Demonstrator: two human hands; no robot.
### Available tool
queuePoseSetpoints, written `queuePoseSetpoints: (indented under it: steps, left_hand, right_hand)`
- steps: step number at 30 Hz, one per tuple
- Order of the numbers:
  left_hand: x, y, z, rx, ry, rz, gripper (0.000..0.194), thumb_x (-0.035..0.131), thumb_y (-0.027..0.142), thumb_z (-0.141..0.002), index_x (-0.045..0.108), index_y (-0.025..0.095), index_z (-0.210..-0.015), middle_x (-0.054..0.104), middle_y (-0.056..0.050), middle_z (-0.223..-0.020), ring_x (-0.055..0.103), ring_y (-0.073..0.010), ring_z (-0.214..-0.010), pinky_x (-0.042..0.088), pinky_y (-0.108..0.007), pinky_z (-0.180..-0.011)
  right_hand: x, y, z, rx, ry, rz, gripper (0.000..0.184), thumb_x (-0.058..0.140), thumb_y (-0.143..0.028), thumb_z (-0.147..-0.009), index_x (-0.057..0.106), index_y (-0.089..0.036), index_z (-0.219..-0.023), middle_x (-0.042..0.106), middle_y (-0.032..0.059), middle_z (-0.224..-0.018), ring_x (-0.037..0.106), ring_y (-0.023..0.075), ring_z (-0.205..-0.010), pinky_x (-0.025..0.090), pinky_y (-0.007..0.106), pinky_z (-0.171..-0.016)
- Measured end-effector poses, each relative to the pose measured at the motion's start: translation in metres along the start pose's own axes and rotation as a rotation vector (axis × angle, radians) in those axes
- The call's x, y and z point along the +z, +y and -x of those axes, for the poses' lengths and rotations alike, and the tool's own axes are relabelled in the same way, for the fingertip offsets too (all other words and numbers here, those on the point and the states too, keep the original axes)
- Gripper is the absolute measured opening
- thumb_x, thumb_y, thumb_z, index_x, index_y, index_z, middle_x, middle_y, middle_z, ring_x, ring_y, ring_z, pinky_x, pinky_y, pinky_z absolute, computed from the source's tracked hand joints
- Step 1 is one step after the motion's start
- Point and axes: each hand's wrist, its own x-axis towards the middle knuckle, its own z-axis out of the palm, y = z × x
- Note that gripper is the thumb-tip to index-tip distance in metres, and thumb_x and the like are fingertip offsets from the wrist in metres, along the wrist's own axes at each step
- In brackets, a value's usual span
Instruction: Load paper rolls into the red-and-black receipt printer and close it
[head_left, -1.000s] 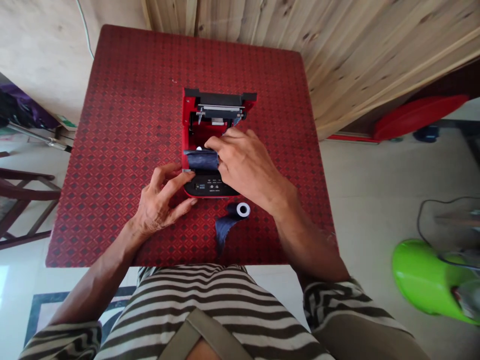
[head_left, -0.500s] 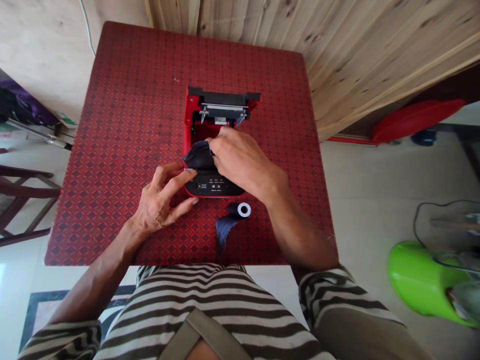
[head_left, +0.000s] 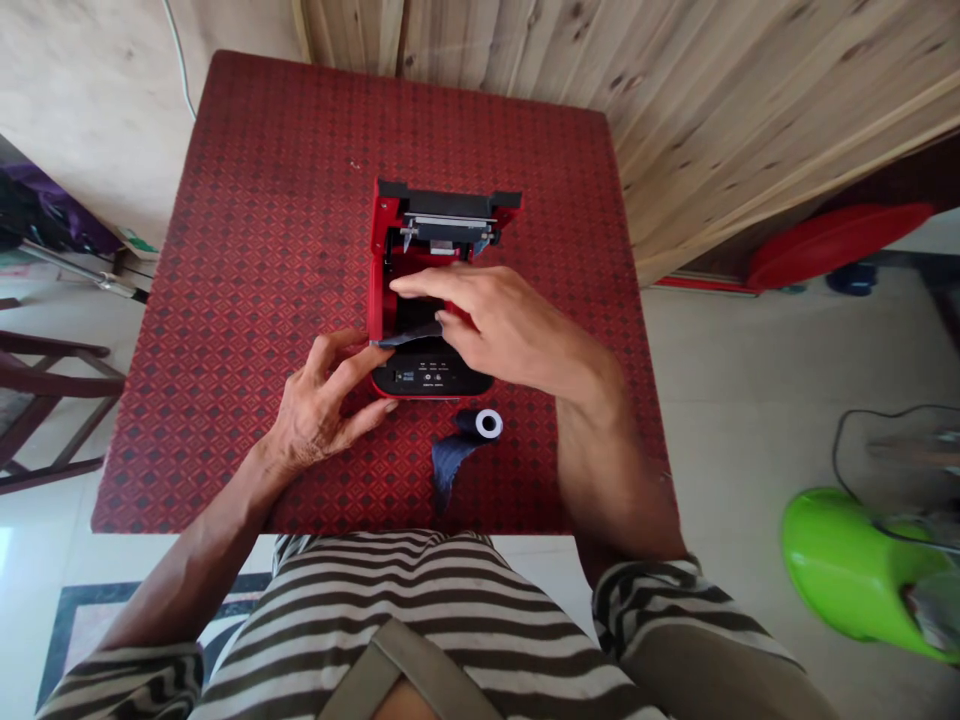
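A small red and black printer (head_left: 450, 372) stands on the table with its lid (head_left: 450, 207) raised. Across the front of its inner compartment lies a strip of dark film (head_left: 412, 336), now a thin, flattened band. My left hand (head_left: 322, 400) grips the printer's front left corner, index finger on top by the film's end and thumb at the front edge. Over the compartment is my right hand (head_left: 510, 325), index finger stretched toward the left wall and thumb apart from it near the film. That hand hides the printer's right side.
A dark film roll with a white core (head_left: 489, 424) lies in front of the printer, its loose tail (head_left: 448, 465) toward me. A red patterned cloth covers the table (head_left: 262, 200). Wooden planks (head_left: 525, 50) rise behind; a green stool (head_left: 832, 560) lies on the floor at right.
My right hand has let go of the bunched film and stretched its fingers out leftward over the compartment. The film has gone from a raised fold to a low, flat band. My left hand stays put.
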Motion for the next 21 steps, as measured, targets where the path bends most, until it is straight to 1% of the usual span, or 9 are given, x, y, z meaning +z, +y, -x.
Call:
queuePoseSetpoints:
  steps: [2, 4, 7, 10, 13, 15, 17, 19, 21]
  left_hand:
    - [-0.001, 0.0, -0.001, 0.005, 0.011, 0.009, 0.054, 0.069, 0.051, -0.104, 0.057, 0.029, -0.151, 0.065, -0.011, -0.135, 0.072, -0.0242, -0.121, 0.07, -0.038, -0.094]
    - [-0.004, 0.001, -0.002, -0.001, 0.017, 0.04, 0.053, 0.069, 0.051, -0.103, 0.058, 0.028, -0.15, 0.067, -0.011, -0.132, 0.073, -0.0237, -0.12, 0.069, -0.038, -0.096]
    - [-0.013, 0.005, -0.008, -0.021, 0.033, 0.079, 0.052, 0.07, 0.048, -0.103, 0.06, 0.027, -0.15, 0.072, -0.01, -0.128, 0.074, -0.0224, -0.114, 0.068, -0.038, -0.097]
    - [-0.028, 0.009, -0.02, 0.01, 0.029, 0.059, 0.046, 0.074, 0.041, -0.102, 0.065, 0.027, -0.145, 0.076, -0.007, -0.122, 0.076, -0.02, -0.106, 0.068, -0.035, -0.095]
    - [-0.044, 0.009, -0.042, 0.048, 0.02, 0.001, 0.035, 0.074, 0.037, -0.103, 0.07, 0.029, -0.137, 0.078, -0.004, -0.117, 0.076, -0.0191, -0.102, 0.068, -0.035, -0.091]
    - [-0.052, 0.003, -0.061, 0.068, 0.056, -0.046, 0.033, 0.072, 0.039, -0.104, 0.071, 0.032, -0.136, 0.077, -0.003, -0.118, 0.074, -0.0194, -0.103, 0.067, -0.037, -0.088]
    - [-0.055, -0.006, -0.083, 0.104, 0.128, -0.07, 0.036, 0.071, 0.043, -0.104, 0.071, 0.031, -0.138, 0.073, -0.005, -0.124, 0.072, -0.0199, -0.107, 0.066, -0.036, -0.085]
    - [-0.053, -0.018, -0.105, 0.089, 0.174, -0.08, 0.044, 0.07, 0.05, -0.104, 0.068, 0.029, -0.143, 0.067, -0.008, -0.135, 0.067, -0.0231, -0.123, 0.066, -0.037, -0.089]
    - [-0.046, -0.03, -0.124, 0.061, 0.174, -0.096, 0.057, 0.067, 0.06, -0.104, 0.061, 0.027, -0.15, 0.061, -0.01, -0.145, 0.059, -0.0271, -0.138, 0.063, -0.041, -0.102]
  right_hand:
    - [-0.004, 0.0, 0.013, -0.113, -0.005, -0.121, 0.064, 0.054, 0.0, -0.092, 0.061, -0.02, -0.151, 0.074, 0.008, -0.15, 0.07, 0.0228, -0.137, 0.053, 0.047, -0.121]
    - [-0.003, -0.004, 0.023, -0.143, -0.004, -0.16, 0.06, 0.063, -0.007, -0.091, 0.061, -0.021, -0.149, 0.074, 0.0088, -0.148, 0.07, 0.0253, -0.135, 0.054, 0.049, -0.118]
    - [0.008, -0.013, 0.029, -0.107, 0.062, -0.145, 0.043, 0.076, -0.02, -0.095, 0.068, -0.018, -0.138, 0.078, 0.012, -0.135, 0.071, 0.028, -0.125, 0.056, 0.049, -0.112]
    - [0.022, -0.019, 0.029, -0.095, 0.134, -0.114, 0.025, 0.078, -0.022, -0.099, 0.075, -0.015, -0.123, 0.081, 0.0108, -0.119, 0.071, 0.0264, -0.112, 0.057, 0.044, -0.103]
    - [0.031, -0.022, 0.03, -0.088, 0.194, 0.003, 0.012, 0.071, -0.02, -0.105, 0.077, -0.014, -0.113, 0.082, 0.0106, -0.11, 0.07, 0.0259, -0.105, 0.054, 0.042, -0.097]
    - [0.034, -0.023, 0.033, -0.091, 0.217, 0.072, 0.014, 0.065, -0.021, -0.109, 0.077, -0.014, -0.11, 0.082, 0.0106, -0.108, 0.069, 0.0252, -0.103, 0.052, 0.04, -0.096]
    - [0.037, -0.022, 0.035, -0.1, 0.252, 0.119, 0.019, 0.06, -0.022, -0.112, 0.077, -0.015, -0.109, 0.083, 0.0096, -0.105, 0.07, 0.0237, -0.101, 0.05, 0.039, -0.094]
    - [0.04, -0.022, 0.038, -0.113, 0.302, 0.167, 0.02, 0.058, -0.019, -0.112, 0.077, -0.017, -0.108, 0.083, 0.0081, -0.104, 0.069, 0.0226, -0.099, 0.048, 0.038, -0.092]
    - [0.044, -0.022, 0.039, -0.138, 0.369, 0.228, 0.02, 0.057, -0.015, -0.111, 0.077, -0.018, -0.107, 0.083, 0.0073, -0.106, 0.068, 0.0222, -0.1, 0.048, 0.038, -0.091]
